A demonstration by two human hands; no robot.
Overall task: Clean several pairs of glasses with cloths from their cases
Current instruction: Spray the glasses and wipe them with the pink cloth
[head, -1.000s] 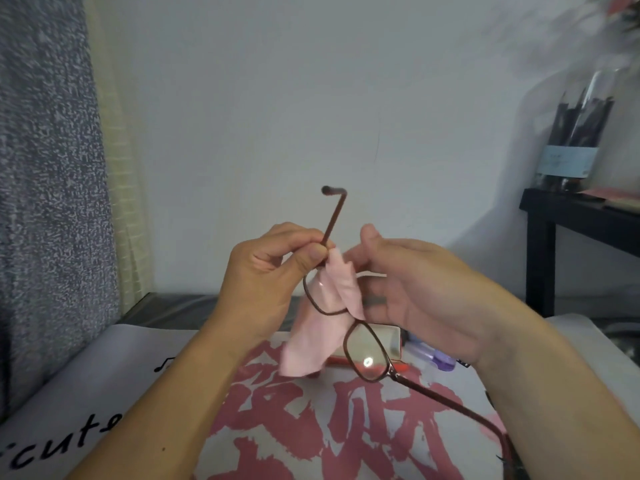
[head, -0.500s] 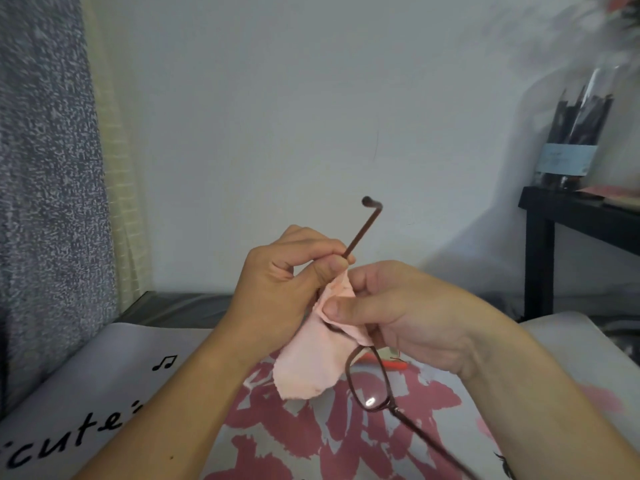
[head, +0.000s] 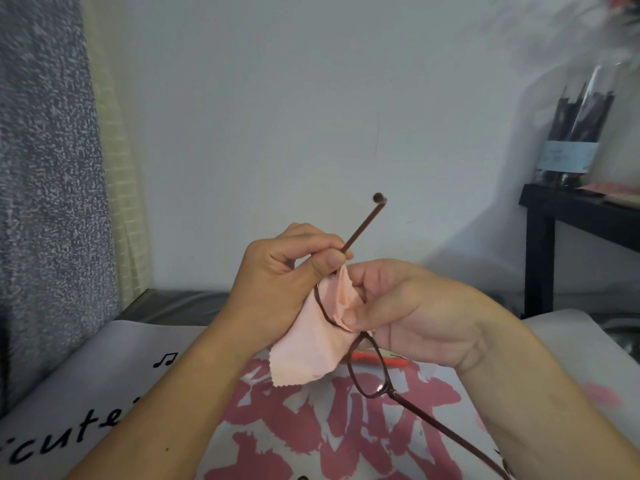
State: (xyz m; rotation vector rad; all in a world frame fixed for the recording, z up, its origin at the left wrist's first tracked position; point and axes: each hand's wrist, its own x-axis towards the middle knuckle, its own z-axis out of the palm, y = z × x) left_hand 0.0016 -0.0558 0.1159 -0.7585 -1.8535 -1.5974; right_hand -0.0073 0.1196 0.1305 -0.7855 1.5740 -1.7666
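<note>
- Left hand (head: 287, 275): fingers curled, thumb pressed against forefinger, pinching the brown glasses (head: 367, 372) at the hinge end of one temple arm; that arm sticks up and right past the knuckles, its bent tip against the wall.
- Right hand (head: 408, 306): thumb and fingers pinch the pink cleaning cloth (head: 308, 351) round the upper lens, cloth folded over both faces; fingers behind the cloth mostly hidden.
- Patterned sheet (head: 322, 441): white with a red brush-stroke print, black lettering and a music note at left; lies below both hands, which are held up off it.
- Pink cleaning cloth: loose corner hangs down below the left hand, zigzag-cut edge, touching nothing under it as far as I can tell.
- Brown glasses: in the air between the two hands, tilted; lower lens is bare with a glint on it, second temple arm runs down toward the bottom right corner.
- Orange object (head: 377, 358): on the sheet behind the lower lens, partly hidden, can't identify.
- Also there: black side table (head: 561, 209) at right with a clear container of dark sticks on it; grey curtain at left.
- Step, my read: wiping the upper lens; lower lens looks not yet wiped.
- To do it well: keep the left pinch on the hinge, not the lens; rub small circles with cloth on both faces, light pressure; keep bare fingertips off the glass; don't twist the thin frame or lever on the raised temple.
</note>
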